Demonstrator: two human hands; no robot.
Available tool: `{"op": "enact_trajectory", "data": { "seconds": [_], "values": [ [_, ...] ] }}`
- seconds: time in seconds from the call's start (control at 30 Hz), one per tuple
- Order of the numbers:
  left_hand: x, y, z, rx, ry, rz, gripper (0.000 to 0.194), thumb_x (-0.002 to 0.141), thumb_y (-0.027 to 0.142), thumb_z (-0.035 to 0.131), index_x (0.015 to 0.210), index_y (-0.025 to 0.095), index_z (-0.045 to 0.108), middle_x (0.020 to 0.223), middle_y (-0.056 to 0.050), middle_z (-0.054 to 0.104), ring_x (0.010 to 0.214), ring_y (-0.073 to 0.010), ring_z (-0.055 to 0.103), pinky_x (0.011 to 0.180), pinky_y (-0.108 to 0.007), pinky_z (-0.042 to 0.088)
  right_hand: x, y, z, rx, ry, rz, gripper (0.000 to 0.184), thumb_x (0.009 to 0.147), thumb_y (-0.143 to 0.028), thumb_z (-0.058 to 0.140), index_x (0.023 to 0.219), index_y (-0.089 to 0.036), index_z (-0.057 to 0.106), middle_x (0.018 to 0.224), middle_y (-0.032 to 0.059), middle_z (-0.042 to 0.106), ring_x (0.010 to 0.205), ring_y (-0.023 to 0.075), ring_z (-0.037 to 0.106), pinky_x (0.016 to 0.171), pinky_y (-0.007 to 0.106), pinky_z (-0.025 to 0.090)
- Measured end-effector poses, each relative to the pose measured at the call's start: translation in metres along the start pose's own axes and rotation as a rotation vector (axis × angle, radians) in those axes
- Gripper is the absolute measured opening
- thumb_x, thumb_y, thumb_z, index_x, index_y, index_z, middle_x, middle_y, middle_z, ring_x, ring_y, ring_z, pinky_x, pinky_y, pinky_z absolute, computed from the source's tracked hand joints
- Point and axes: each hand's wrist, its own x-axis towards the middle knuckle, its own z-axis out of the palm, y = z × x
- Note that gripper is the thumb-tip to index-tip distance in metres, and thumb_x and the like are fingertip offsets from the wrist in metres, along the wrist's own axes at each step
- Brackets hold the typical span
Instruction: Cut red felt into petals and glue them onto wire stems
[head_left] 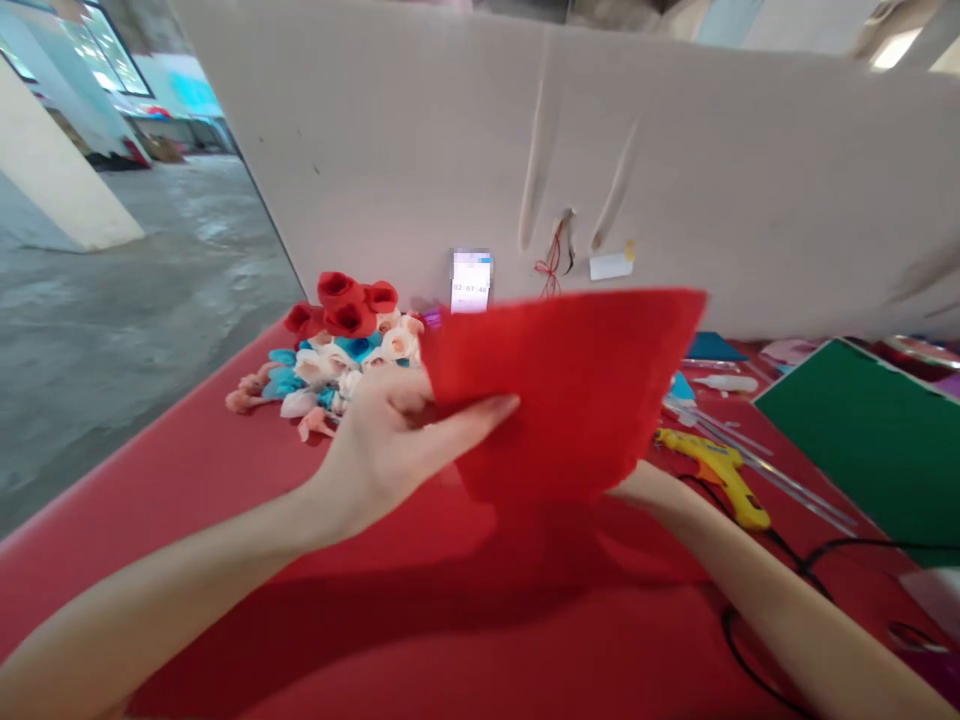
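Red sheet (570, 390) upright, long axis crosswise; left hand (386, 435) pinches its left side, thumb in front; right arm (697, 525) goes behind, fingers hidden, can't tell grip.

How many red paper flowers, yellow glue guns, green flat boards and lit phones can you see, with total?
Red cup-shaped paper flowers: 4
Yellow plastic glue gun: 1
Green flat board: 1
Lit rectangular phone: 1
Total: 7

Daylight is entering from 1 side, shadows are darkening the desk (420, 640), edges are stretching, and slight blur is seemingly softening detail.
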Motion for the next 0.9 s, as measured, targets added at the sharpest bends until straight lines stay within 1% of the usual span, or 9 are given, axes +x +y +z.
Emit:
{"op": "enact_trajectory", "data": {
  "seconds": [0.1, 0.2, 0.27, 0.33, 0.4, 0.5, 0.63, 0.73, 0.9],
  "values": [
    [0.009, 0.000, -0.004, -0.076, 0.077, -0.125, 0.033, 0.073, 0.032, 0.062, 0.046, 0.015, 0.056, 0.039, 0.007, 0.049, 0.038, -0.0045, 0.046, 0.036, -0.014, 0.033, -0.028, -0.017, 0.016, 0.050, -0.386, 0.025, 0.022, 0.072, -0.011, 0.052, 0.056, -0.017, 0.065, 0.047, -0.0035, 0.058, 0.041, 0.0088, 0.050, 0.038, 0.017, 0.038],
    [0.006, -0.020, -0.001, -0.183, 0.044, -0.292, 0.023, 0.070, 0.036, 0.065, 0.060, 0.015, 0.064, 0.056, 0.002, 0.063, 0.050, -0.0110, 0.058, 0.044, -0.018, 0.042, -0.047, -0.020, 0.027, 0.096, -0.571, 0.045, 0.023, 0.071, -0.011, 0.048, 0.064, -0.018, 0.070, 0.047, -0.0033, 0.060, 0.042, 0.0099, 0.053, 0.040, 0.018, 0.041],
    [-0.002, -0.038, 0.005, -0.240, -0.020, -0.423, 0.024, 0.070, 0.037, 0.064, 0.065, 0.014, 0.065, 0.061, -0.001, 0.066, 0.055, -0.0147, 0.061, 0.046, -0.021, 0.045, -0.049, -0.015, 0.027, 0.157, -0.431, 0.048, 0.021, 0.071, -0.013, 0.051, 0.076, -0.020, 0.070, 0.060, -0.0016, 0.065, 0.060, 0.0141, 0.061, 0.054, 0.021, 0.048],
    [-0.010, -0.056, 0.012, -0.286, -0.062, -0.526, 0.026, 0.070, 0.038, 0.064, 0.068, 0.012, 0.065, 0.067, -0.004, 0.068, 0.060, -0.0169, 0.063, 0.051, -0.024, 0.048, -0.042, -0.008, 0.021, 0.275, -0.079, 0.048, 0.017, 0.073, -0.021, 0.054, 0.081, -0.019, 0.068, 0.077, 0.0020, 0.068, 0.078, 0.0186, 0.062, 0.068, 0.028, 0.049],
    [-0.018, -0.070, 0.019, -0.302, -0.065, -0.586, 0.027, 0.069, 0.037, 0.065, 0.070, 0.010, 0.065, 0.069, -0.005, 0.069, 0.060, -0.0178, 0.063, 0.053, -0.025, 0.049, -0.030, -0.003, 0.014, 0.334, 0.094, 0.035, 0.028, 0.081, -0.034, 0.045, 0.086, -0.017, 0.066, 0.085, 0.0049, 0.067, 0.082, 0.0193, 0.061, 0.071, 0.030, 0.049],
    [-0.024, -0.079, 0.025, -0.306, -0.082, -0.615, 0.030, 0.070, 0.038, 0.064, 0.075, 0.008, 0.066, 0.071, -0.007, 0.070, 0.062, -0.0196, 0.065, 0.055, -0.027, 0.050, -0.016, -0.007, 0.010, 0.403, 0.171, -0.002, 0.041, 0.087, -0.045, 0.034, 0.097, -0.017, 0.061, 0.095, 0.0073, 0.065, 0.084, 0.0186, 0.061, 0.074, 0.031, 0.049],
    [-0.026, -0.069, 0.023, -0.245, -0.105, -0.564, 0.025, 0.070, 0.035, 0.064, 0.076, 0.011, 0.068, 0.079, -0.006, 0.072, 0.074, -0.0227, 0.066, 0.064, -0.028, 0.052, -0.015, -0.024, 0.024, 0.418, 0.338, -0.022, 0.029, 0.074, -0.040, 0.060, 0.094, -0.019, 0.060, 0.093, 0.0058, 0.066, 0.082, 0.0200, 0.062, 0.073, 0.032, 0.051],
    [-0.029, -0.058, 0.019, -0.138, -0.110, -0.454, 0.020, 0.071, 0.033, 0.064, 0.075, 0.015, 0.070, 0.080, -0.003, 0.072, 0.077, -0.0235, 0.066, 0.066, -0.029, 0.053, -0.020, -0.035, 0.034, 0.412, 0.442, -0.035, 0.021, 0.071, -0.036, 0.063, 0.083, -0.019, 0.062, 0.086, 0.0051, 0.067, 0.078, 0.0208, 0.063, 0.068, 0.032, 0.053],
    [-0.034, -0.050, 0.018, -0.106, -0.104, -0.369, 0.015, 0.070, 0.032, 0.065, 0.072, 0.018, 0.072, 0.076, -0.001, 0.072, 0.073, -0.0236, 0.067, 0.062, -0.029, 0.056, -0.030, -0.045, 0.033, 0.397, 0.498, -0.009, 0.016, 0.069, -0.035, 0.065, 0.077, -0.020, 0.065, 0.078, 0.0037, 0.068, 0.071, 0.0211, 0.063, 0.062, 0.033, 0.054]
  ]
}}
